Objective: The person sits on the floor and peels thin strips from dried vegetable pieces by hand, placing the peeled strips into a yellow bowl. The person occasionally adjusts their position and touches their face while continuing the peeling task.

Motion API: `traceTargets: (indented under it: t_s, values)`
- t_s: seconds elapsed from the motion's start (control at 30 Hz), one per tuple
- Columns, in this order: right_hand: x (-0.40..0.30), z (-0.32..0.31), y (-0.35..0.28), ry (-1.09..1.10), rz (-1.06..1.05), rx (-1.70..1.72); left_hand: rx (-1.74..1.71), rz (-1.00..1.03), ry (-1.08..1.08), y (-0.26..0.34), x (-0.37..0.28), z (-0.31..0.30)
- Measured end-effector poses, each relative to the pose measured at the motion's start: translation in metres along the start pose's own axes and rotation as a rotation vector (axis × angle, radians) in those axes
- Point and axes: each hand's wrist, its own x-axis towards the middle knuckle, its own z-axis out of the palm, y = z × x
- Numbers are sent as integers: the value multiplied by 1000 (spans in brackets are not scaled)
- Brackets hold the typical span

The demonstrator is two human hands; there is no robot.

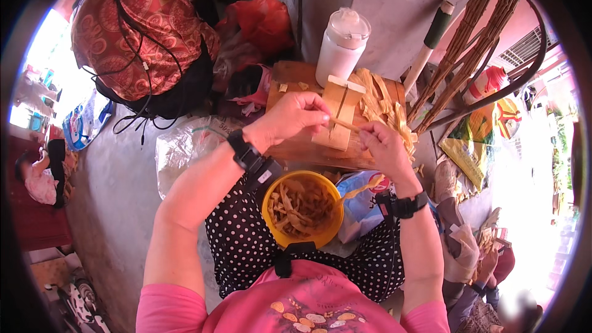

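My left hand (298, 118) pinches one end of a thin tan strip (346, 125), and my right hand (384, 148) grips the other end. Stretched between them, the strip passes just over a small slotted wooden block (336, 136) with a pale raised end. This block lies on a low wooden table (296, 148). Flat yellowish dried strips (370, 97) are heaped to its right. Between my knees stands a yellow plastic bucket (319, 241) holding many brownish strips (296, 206). One longer twisted strip (365, 188) sticks out over its right rim.
A white lidded bottle (342, 48) stands at the table's back, near the wall. Stick bundles (462, 55) and a handled tool (434, 32) lean at right. A clear plastic bag (189, 148) lies left. Cables hang over a red patterned cloth (138, 32). Another person's hands (485, 263) show lower right.
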Motion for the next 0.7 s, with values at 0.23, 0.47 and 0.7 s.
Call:
traceTargets:
  t_s: [0.23, 0.47, 0.7]
  values:
    - [42, -5, 15, 72, -27, 102, -4, 27, 39, -3, 36, -16]
    - [40, -12, 45, 216, 96, -200, 124, -49, 119, -31, 48, -41]
    - [-16, 21, -7, -51, 273, 430, -177, -250, -195, -7, -4, 7]
